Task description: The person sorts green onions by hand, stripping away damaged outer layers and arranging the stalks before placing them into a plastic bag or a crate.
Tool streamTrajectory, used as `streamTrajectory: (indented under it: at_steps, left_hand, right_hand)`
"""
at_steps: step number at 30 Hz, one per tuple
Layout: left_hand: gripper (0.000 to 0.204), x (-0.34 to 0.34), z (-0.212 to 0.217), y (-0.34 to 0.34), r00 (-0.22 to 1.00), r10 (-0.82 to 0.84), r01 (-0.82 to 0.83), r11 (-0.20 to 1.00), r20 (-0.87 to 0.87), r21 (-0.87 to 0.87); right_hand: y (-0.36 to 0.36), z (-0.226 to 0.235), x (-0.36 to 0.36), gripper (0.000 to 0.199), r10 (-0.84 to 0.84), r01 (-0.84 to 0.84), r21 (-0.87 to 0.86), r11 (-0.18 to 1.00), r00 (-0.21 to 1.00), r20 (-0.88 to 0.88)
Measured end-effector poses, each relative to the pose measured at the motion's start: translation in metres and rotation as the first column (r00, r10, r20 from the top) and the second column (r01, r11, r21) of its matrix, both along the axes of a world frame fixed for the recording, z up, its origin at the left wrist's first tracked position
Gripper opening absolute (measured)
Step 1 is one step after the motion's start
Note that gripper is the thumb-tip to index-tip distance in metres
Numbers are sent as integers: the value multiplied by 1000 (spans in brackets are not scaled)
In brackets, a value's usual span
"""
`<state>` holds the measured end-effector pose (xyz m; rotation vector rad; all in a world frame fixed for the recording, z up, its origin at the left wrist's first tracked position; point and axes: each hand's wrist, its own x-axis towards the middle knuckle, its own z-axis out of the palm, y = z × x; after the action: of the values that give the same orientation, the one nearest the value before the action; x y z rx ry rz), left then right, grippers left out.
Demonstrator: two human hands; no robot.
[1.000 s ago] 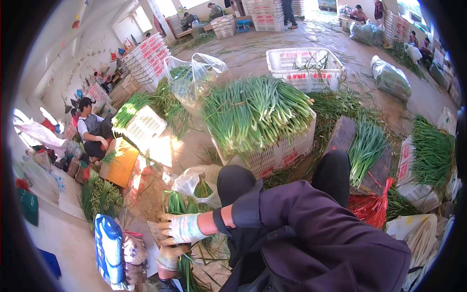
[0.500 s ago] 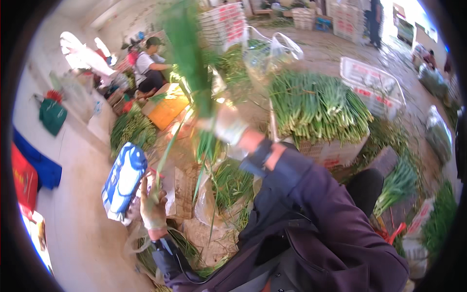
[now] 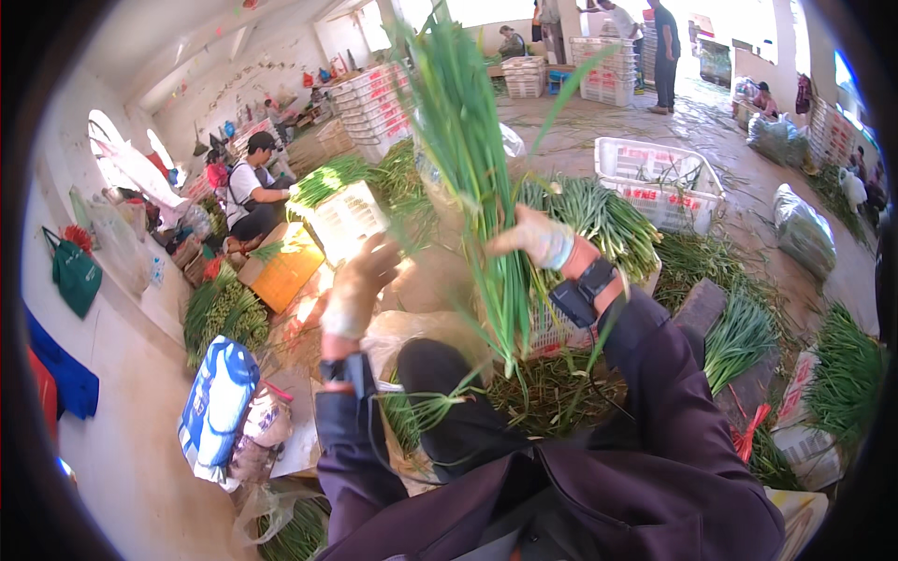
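My right hand (image 3: pixel 533 238) is wrapped round a tall bunch of green garlic (image 3: pixel 477 168), whose long flat leaves stand upright in front of me. The narrow lower end of the bunch hangs down beside my knee. My left hand (image 3: pixel 365 276), somewhat blurred, is to the left of the bunch and apart from it, its fingers spread with nothing seen in them. Both hands wear pale coverings over the palm. Below my left hand a loose green leaf (image 3: pixel 435 404) lies across or hangs before my dark trouser leg.
Behind my right hand, bundled greens (image 3: pixel 603 215) top a white crate. A white crate (image 3: pixel 659 178) stands farther back. Cut greens (image 3: pixel 739 341) lie at my right. At left are an orange box (image 3: pixel 281 266) and a blue-and-white pack (image 3: pixel 217 397). Another person (image 3: pixel 253 187) sits at far left.
My left hand has risen from beside the blue-and-white pack and come toward the bunch. My right hand and the bunch have shifted right. The view has turned upward, showing more of the room.
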<state>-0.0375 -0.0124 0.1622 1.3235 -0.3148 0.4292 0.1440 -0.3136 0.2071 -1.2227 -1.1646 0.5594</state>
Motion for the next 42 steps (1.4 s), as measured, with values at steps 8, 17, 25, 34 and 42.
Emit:
streamTrajectory:
  at_steps: [8, 17, 25, 34, 42]
  left_hand:
    - [69, 116, -4, -158, 934, -350, 333, 926, -75, -177]
    - [28, 145, -39, -183, 957, 26, -156, 886, -289, -437]
    - [45, 121, -69, -73, 868, 402, -497, 699, -292, -514]
    - [21, 68, -111, -13, 858, 448, -497, 596, -253, -631]
    - [26, 27, -115, -28, 848, 441, -529, 677, -293, -512]
  right_hand:
    - [-50, -102, 4, 58, 99, -113, -295, 949, 993, -61]
    - [-44, -153, 2, 36, -554, 556, 8, 831, 829, -71]
    - [-139, -191, 12, 18, 15, 236, 190, 953, 589, -808]
    - [-80, -214, -89, 36, 129, 115, -472, 874, 881, 455]
    - [-41, -256, -138, 20, 359, 122, -656, 745, 756, 547]
